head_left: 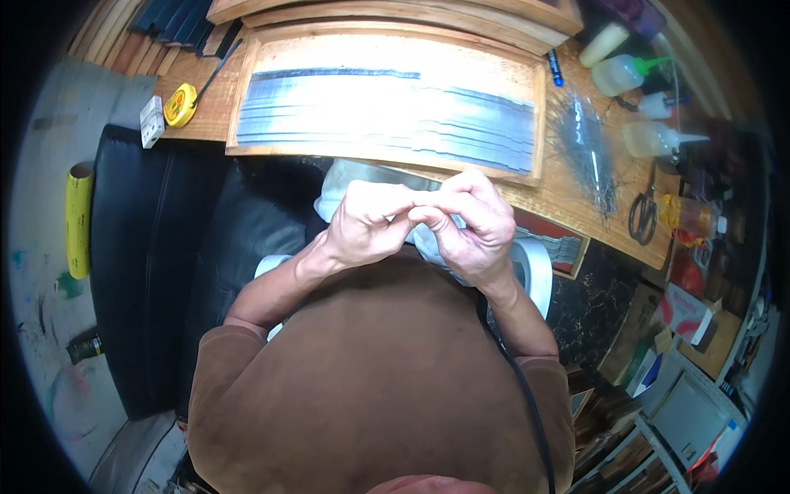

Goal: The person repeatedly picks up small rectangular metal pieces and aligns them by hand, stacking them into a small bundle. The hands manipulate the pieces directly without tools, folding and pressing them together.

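Note:
My left hand (369, 222) and my right hand (476, 226) meet in front of my chest, just off the table's near edge. Both are closed in a pinch, with thumbs and fingertips almost touching. Whatever sits between the fingertips is too small or hidden to make out. Beyond them lies a shallow wooden tray (540, 123) holding rows of thin grey strips (329, 107), its middle washed out by bright light. To the tray's right, a loose heap of fine dark wire-like pieces (586, 152) is spread on the wooden table (527, 196).
Scissors (643, 212), squeeze bottles (619, 76) and a blue marker (555, 69) lie at the right. A yellow tape measure (179, 105) and small white box (152, 122) are at the left edge. Below the table, an open drawer (576, 257) holds more strips. A black sofa (156, 272) stands left.

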`<action>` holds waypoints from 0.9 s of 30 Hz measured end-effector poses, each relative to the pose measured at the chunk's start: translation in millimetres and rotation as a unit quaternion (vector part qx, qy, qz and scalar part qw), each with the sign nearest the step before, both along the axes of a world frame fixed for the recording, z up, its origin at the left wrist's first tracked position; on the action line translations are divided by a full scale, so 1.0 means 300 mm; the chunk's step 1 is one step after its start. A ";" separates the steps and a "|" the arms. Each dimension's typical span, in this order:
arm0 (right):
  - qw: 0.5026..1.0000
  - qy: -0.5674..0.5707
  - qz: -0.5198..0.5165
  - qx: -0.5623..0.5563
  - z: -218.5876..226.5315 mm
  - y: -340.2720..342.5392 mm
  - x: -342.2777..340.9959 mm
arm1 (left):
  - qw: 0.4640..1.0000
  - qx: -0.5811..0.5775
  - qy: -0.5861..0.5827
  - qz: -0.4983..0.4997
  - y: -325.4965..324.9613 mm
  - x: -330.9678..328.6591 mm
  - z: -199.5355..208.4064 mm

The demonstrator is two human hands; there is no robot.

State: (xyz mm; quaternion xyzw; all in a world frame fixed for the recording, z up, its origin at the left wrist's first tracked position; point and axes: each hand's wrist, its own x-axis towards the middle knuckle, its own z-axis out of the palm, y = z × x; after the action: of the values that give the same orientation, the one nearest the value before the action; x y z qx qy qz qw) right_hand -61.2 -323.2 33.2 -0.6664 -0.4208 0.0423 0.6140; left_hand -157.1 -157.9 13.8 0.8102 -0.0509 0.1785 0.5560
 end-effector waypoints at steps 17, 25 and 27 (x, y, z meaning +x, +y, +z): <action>0.968 0.206 0.137 -0.053 -0.100 0.020 -0.031 | 0.991 -0.083 0.067 0.077 -0.031 -0.137 -0.096; 0.954 0.256 0.143 -0.067 -0.106 0.022 -0.029 | 0.987 -0.099 0.110 0.058 -0.024 -0.148 -0.084; 0.946 0.284 0.139 -0.076 -0.108 0.024 -0.033 | 0.985 -0.103 0.128 0.056 -0.022 -0.154 -0.075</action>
State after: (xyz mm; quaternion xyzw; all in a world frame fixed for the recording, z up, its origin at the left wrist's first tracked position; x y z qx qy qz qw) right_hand -71.2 -316.0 0.8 -0.6068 -0.3129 0.3466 0.6433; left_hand -203.2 -164.3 -8.6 0.7664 0.0849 0.1085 0.6274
